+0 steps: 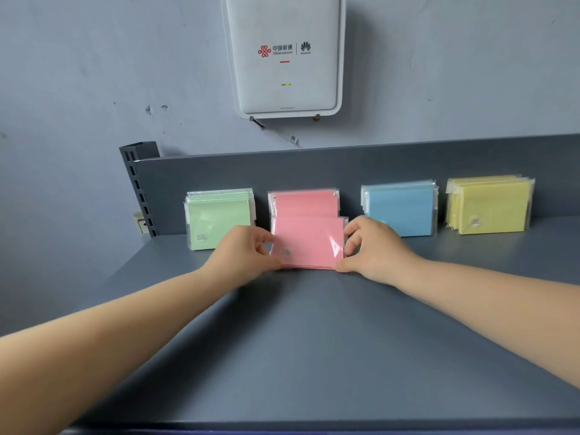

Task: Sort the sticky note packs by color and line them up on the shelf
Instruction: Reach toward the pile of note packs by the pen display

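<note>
Step in hand, by my reading: the last pink packs going into their row. Sorting looks nearly done, since nothing loose shows on the grey metal shelf (314,340).

Left hand (248,251) pinches the left edge of a small stack of pink sticky note packs in clear plastic wrap (309,243), fingers curled round it. Right hand (373,248) does the same on the right edge, thumb low at the near corner. The stack stands tilted on its near edge, leaning back toward the upright pink packs (304,202) against the shelf's back panel (314,167).

Four colour groups stand along the far side, well apart from one another: pale green packs (219,215) at left, pink next, then light blue packs (400,208), then pale yellow packs (489,205) at right.

Next move, likely: push the held stack back until it sits flush against the pink row, square its edges, then let go with both hands without tipping it.

The wrap is glossy and catches a glare near the right edge; probably slippery, so packs may slide over each other. A small printed mark shows at the lower left of the front pack.

A white wall-mounted router box (284,54) hangs above.
</note>
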Demonstrator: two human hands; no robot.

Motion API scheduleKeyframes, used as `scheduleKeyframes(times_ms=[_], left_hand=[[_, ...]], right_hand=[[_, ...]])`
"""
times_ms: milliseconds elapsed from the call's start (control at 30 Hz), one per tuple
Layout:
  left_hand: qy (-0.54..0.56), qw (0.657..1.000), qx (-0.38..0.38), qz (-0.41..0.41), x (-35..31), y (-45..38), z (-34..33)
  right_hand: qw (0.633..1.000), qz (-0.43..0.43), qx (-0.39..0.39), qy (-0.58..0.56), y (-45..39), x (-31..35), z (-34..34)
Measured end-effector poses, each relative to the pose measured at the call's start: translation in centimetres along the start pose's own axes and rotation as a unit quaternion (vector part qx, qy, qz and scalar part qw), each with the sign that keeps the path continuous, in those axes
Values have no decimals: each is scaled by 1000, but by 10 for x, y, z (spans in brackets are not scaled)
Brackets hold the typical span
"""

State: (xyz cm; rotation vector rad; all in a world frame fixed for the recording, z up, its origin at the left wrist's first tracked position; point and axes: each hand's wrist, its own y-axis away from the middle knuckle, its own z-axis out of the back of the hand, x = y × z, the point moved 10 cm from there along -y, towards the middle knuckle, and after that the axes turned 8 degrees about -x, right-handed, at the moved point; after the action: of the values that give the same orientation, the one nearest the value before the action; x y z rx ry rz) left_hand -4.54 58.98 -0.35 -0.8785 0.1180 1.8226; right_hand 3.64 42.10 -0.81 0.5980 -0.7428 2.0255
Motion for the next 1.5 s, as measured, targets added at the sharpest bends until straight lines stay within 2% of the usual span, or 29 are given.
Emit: scheduleKeyframes(times_ms=[167,333,733,967,1133,1500], left_hand=[[-6,998,-57,-20,3,-23,8],[-29,997,-67,-30,6,-41,6],[-121,992,6,-40,8,-50,2],[-222,969,36,-104,-15,-34,-13],[-269,958,-5,-102,-13,-38,-20],[-277,958,-25,-72,-6,-48,-24]], right_hand=[[994,22,-84,72,-22,14,-2],[981,12,-123,151,-40,16,-1],[968,-3,-103,228,-37,24,0],[941,13,-42,335,-17,26,-5],[937,-36,-69,341,-29,15,-7],[927,-48,-49,368,-36,21,-12]])
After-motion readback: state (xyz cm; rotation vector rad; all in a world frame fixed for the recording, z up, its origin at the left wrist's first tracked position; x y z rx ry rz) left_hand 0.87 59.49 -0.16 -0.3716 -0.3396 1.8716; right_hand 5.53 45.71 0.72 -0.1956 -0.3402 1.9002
